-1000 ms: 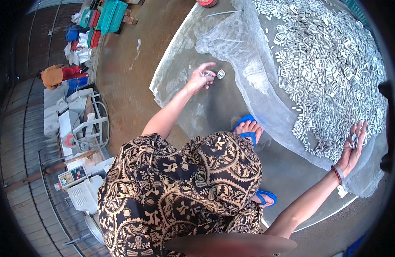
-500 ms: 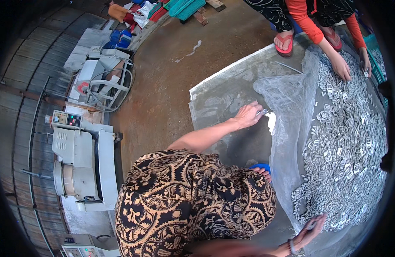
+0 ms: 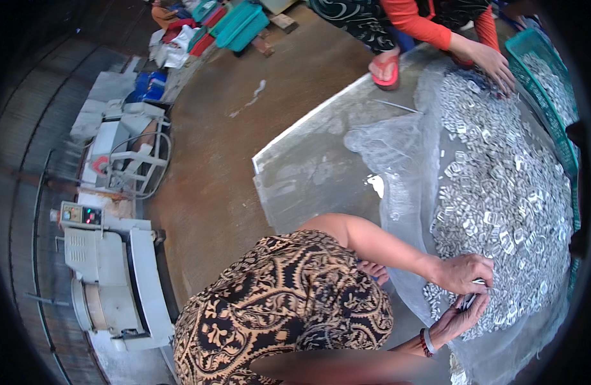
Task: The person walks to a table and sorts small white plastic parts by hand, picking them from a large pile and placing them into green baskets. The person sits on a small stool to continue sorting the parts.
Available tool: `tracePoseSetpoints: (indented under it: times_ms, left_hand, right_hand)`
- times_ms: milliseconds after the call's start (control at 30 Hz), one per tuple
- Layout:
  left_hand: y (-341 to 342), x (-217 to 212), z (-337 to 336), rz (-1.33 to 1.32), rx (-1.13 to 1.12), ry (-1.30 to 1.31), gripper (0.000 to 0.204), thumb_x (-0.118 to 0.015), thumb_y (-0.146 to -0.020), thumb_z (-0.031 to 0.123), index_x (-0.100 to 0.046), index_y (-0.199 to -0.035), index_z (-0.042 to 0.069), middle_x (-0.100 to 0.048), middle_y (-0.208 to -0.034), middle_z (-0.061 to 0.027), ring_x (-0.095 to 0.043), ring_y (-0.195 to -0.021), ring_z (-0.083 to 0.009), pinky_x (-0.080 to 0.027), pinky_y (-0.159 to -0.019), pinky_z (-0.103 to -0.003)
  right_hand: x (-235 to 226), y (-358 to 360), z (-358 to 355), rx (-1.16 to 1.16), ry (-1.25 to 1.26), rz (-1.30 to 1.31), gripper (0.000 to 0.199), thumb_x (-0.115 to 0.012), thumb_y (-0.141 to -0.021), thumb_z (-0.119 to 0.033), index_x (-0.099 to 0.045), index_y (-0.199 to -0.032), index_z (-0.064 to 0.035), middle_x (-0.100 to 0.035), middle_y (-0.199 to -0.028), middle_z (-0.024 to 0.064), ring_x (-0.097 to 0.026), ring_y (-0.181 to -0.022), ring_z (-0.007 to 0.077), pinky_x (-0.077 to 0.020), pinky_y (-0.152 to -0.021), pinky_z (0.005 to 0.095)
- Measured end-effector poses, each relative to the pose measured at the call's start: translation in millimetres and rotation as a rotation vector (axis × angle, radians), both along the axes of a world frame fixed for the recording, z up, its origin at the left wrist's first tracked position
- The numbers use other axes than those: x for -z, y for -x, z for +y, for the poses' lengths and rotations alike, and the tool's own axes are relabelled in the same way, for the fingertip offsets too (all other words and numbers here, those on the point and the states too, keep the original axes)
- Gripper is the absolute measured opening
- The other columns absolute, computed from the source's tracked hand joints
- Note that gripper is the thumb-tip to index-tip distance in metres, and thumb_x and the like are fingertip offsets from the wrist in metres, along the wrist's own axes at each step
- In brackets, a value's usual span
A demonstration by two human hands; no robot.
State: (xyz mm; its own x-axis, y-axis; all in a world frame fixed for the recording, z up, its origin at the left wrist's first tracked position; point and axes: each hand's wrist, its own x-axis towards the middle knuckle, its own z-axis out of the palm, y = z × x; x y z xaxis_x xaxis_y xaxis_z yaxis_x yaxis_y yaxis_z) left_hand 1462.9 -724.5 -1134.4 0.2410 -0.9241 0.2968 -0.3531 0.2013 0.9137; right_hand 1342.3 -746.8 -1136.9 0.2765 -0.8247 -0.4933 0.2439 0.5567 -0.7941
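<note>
My left hand point(image 3: 463, 272) reaches across to the near left part of a heap of small silver-grey metal pieces point(image 3: 494, 234). Its fingers pinch some pale metal pieces. Just below it, my right hand point(image 3: 463, 318), with a beaded band at the wrist, is curled palm up around a few metal pieces point(image 3: 465, 300). The two hands almost touch at the fingertips. Within the heap, small oblong pieces mix with flat frame-shaped ones like buckles. Crumpled translucent netting point(image 3: 398, 173) runs along the heap's left side. My fingers hide part of what they hold.
Across the heap, another person's hand point(image 3: 494, 67) works among the pieces. A green plastic basket point(image 3: 532, 83) holding more pieces stands at the far right. A grey sheet point(image 3: 302, 179) lies under the netting. Grey machines point(image 3: 106, 263) stand on the left. A thin rod point(image 3: 398, 106) lies on the sheet.
My left hand has moved right and nearer, from the white patch beside the netting to my right hand. My right hand has curled and risen slightly. The whole view has shifted.
</note>
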Motion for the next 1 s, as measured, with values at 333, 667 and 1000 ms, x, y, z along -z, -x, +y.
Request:
tracePoseSetpoints:
  times_ms: [333,667,1000]
  left_hand:
    - [-72,50,-3,-0.369,0.319,-0.377,0.032,-0.064,-0.082,0.025,-0.062,-0.112,0.012,-0.059,-0.090,-0.0087,-0.060,-0.080,-0.0268,-0.049,-0.069,-0.037]
    - [-59,40,-9,-0.493,0.274,-0.265,0.029,-0.065,-0.082,0.023,-0.063,-0.110,0.017,-0.054,-0.088,-0.0047,-0.058,-0.072,-0.0233,-0.049,-0.064,-0.037]
    - [-56,47,-11,-0.495,0.259,-0.236,0.018,-0.068,-0.078,0.017,-0.067,-0.095,0.013,-0.056,-0.089,-0.0046,-0.061,-0.076,-0.0254,-0.049,-0.064,-0.037]
  right_hand:
    - [50,5,-41,-0.486,0.039,0.155,0.020,-0.055,-0.090,-0.013,-0.058,-0.104,0.0006,-0.064,-0.079,0.0053,-0.051,-0.056,0.0054,-0.0355,-0.043,0.0180]
    - [51,1,-33,-0.389,0.361,0.384,0.021,-0.053,-0.091,-0.009,-0.061,-0.109,-0.0014,-0.059,-0.070,-0.0030,-0.045,-0.055,0.0005,-0.0337,-0.047,0.0169]
    - [53,-4,-31,-0.415,0.343,0.563,0.022,-0.051,-0.088,-0.010,-0.065,-0.103,0.0000,-0.059,-0.062,0.0032,-0.051,-0.055,0.0077,-0.0408,-0.052,0.0248]
